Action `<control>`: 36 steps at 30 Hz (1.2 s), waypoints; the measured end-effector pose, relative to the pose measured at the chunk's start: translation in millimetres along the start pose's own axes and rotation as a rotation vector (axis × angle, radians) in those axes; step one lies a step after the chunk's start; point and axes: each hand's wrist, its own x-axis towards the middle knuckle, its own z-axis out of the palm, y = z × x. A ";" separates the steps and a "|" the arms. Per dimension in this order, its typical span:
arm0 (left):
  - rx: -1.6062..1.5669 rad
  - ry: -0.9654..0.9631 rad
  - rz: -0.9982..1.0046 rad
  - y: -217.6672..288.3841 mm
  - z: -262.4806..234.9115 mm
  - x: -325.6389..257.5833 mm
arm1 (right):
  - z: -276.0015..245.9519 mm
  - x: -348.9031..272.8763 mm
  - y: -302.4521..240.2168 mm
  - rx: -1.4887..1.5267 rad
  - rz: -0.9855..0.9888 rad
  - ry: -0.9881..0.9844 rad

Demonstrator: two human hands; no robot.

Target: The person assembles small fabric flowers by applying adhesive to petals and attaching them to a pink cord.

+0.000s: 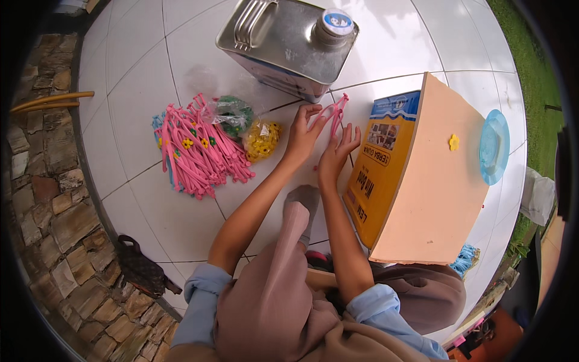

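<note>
Above the tiles in front of me, my left hand [306,134] pinches a slim pink plastic piece [339,107] with forked arms and a small knob at its tip. My right hand [336,158] is beside it, palm turned inward and fingers apart; the lower end of the pink piece comes close to its thumb, and I cannot tell whether they touch. Left of my hands lies a pile of pink forked plastic pieces [202,148], some with small flowers on them. Against the pile rest a clear bag of green pieces [234,116] and a bag of yellow flowers [262,140].
A large metal can [289,45] with a white-capped spout stands just ahead. At right is a yellow and cream box [434,181] bearing a yellow flower [454,142] and a blue dish [494,146]. A dark pouch [145,265] lies by the stone strip [78,223] at left.
</note>
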 end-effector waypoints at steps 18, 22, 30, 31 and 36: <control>-0.491 0.220 -0.072 70.8 -43.8 71.2 | 87.5 46.1 -75.6 0.422 -0.075 -0.157; -0.446 0.229 -0.028 72.4 -53.7 105.1 | 113.7 75.8 -76.5 0.548 -0.094 -0.263; -0.068 -0.012 0.032 22.2 -46.8 62.2 | 51.5 34.3 -60.7 0.061 -0.109 -0.104; 0.097 -0.069 -0.077 16.9 -30.2 44.9 | 35.2 30.7 -35.3 0.104 -0.031 0.027; 0.727 -0.084 0.082 -19.0 -17.0 -6.3 | 22.1 8.9 18.5 -0.252 -0.037 0.070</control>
